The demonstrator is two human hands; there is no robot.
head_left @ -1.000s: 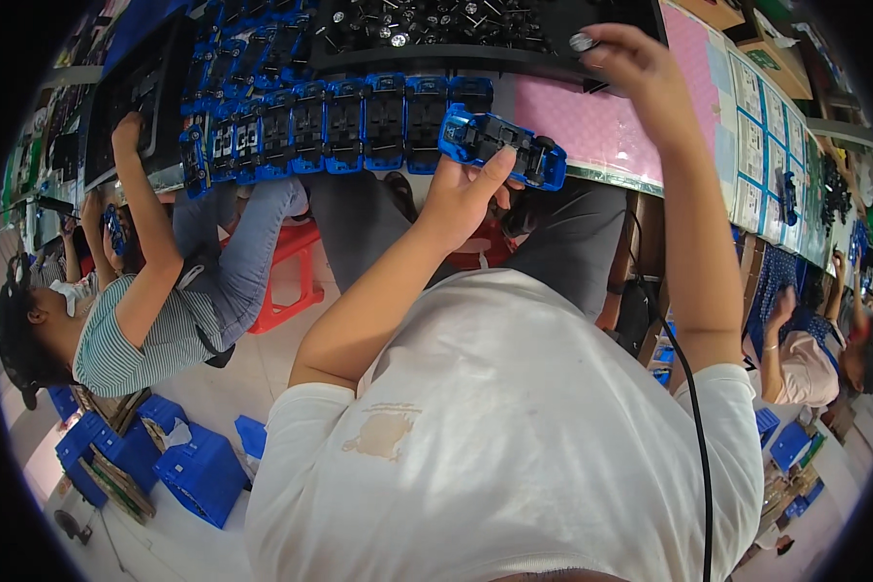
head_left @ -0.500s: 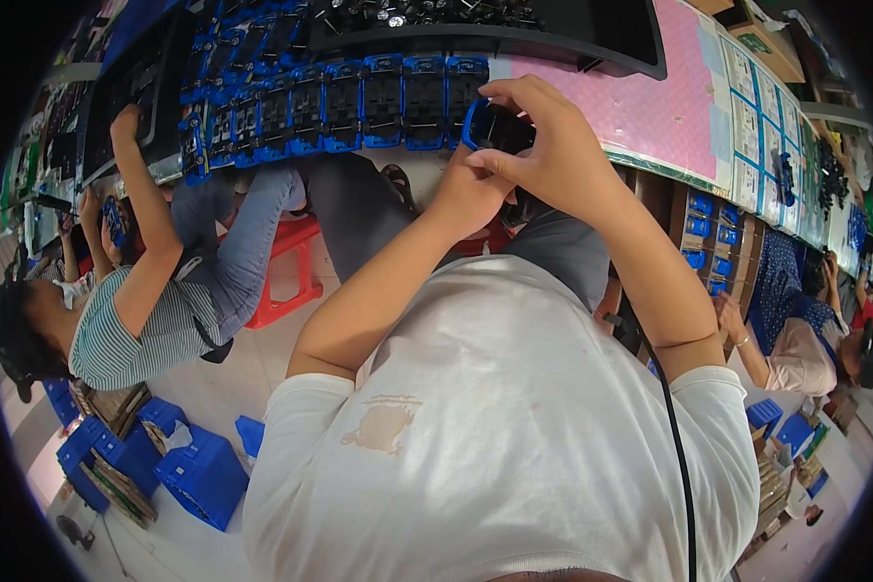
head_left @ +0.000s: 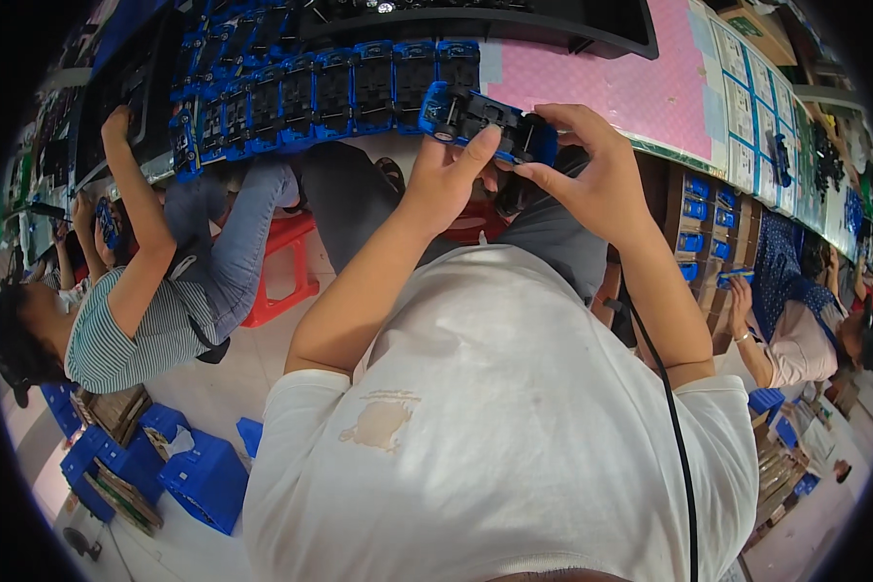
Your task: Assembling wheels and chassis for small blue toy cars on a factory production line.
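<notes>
- so we've got a red plastic stool (head_left: 286,235) over on the left, with a co-worker in a green-and-white striped top (head_left: 145,330) beside it
- below that we see a chunky blue box (head_left: 208,475) on the pale floor (head_left: 252,369)
- pink patterned sheet (head_left: 591,87) on the bench, then white panels with blue borders (head_left: 737,87) to its right
- we can also spot a thin black cable (head_left: 674,417) and, far right, somebody's pale pink top (head_left: 795,344)
</notes>
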